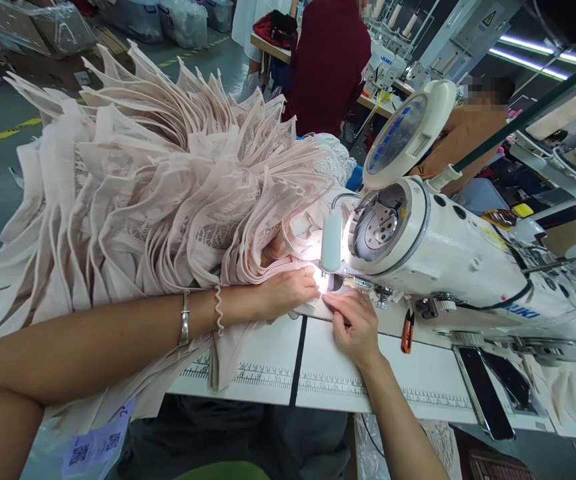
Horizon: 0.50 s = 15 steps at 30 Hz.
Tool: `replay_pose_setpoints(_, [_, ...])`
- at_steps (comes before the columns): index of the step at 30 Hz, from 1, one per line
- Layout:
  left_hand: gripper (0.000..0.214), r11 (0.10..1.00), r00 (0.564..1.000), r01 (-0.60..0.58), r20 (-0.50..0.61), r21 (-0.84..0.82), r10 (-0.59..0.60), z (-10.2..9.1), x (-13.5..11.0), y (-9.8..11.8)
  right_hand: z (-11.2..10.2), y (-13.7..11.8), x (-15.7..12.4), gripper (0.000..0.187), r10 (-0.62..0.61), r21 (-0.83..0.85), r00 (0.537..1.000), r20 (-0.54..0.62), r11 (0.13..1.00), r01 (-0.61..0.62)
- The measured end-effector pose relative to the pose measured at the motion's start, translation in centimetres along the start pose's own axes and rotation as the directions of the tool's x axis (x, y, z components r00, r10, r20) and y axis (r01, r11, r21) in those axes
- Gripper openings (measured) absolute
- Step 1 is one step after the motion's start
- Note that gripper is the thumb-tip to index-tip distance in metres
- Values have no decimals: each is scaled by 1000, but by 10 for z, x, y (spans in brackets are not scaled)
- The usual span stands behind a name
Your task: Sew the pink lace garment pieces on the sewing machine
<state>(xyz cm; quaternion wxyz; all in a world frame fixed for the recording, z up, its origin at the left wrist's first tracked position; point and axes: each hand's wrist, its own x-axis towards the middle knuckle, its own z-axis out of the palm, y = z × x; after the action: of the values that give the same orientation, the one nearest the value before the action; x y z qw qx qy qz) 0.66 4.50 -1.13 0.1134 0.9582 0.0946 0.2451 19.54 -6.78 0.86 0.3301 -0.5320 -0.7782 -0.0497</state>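
Observation:
My left hand (291, 291) has its fingers closed on pale pink fabric (288, 250) just left of the needle area of a white sewing machine (443, 247). On the near right of the needle, my right hand (355, 327) is curled, its fingertips pinching the fabric's edge under the bright lamp (331, 241). The two hands' fingertips almost meet there. The needle itself is lost in the glare. A large heap of layered pale pink lace-trimmed garment pieces (153, 193) spreads from the machine to the left, some draping over the table's front edge.
Orange-handled thread snips (407, 332) lie right of my right hand. A phone (485, 393) sits at the table's front edge, beside a second dark device. Ruler markings run along the white table (263, 360). A person in dark red (331, 67) and another in brown (478, 133) are beyond.

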Motion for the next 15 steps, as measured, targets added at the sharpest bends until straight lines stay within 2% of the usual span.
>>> replay_pose_setpoints(3, [20,1000,999,-1,47,3,0,-6,0,2,1,1,0,40,9,-26,1000,29,1000,-9])
replay_pose_setpoints(6, [19,998,997,46,61,41,-49,-13,-1,5,1,2,-1,40,81,-12,995,51,997,-80])
replay_pose_setpoints(9, [27,997,994,17,108,74,-25,-19,-3,5,0,2,-2,38,125,-27,991,55,992,-124])
replay_pose_setpoints(11, [32,996,989,-22,146,89,9,-21,-5,5,0,2,-3,38,130,-49,990,52,991,-127])
replay_pose_setpoints(15, [30,993,989,-14,146,114,-3,-23,-4,4,1,5,-5,40,101,-59,993,66,994,-97])
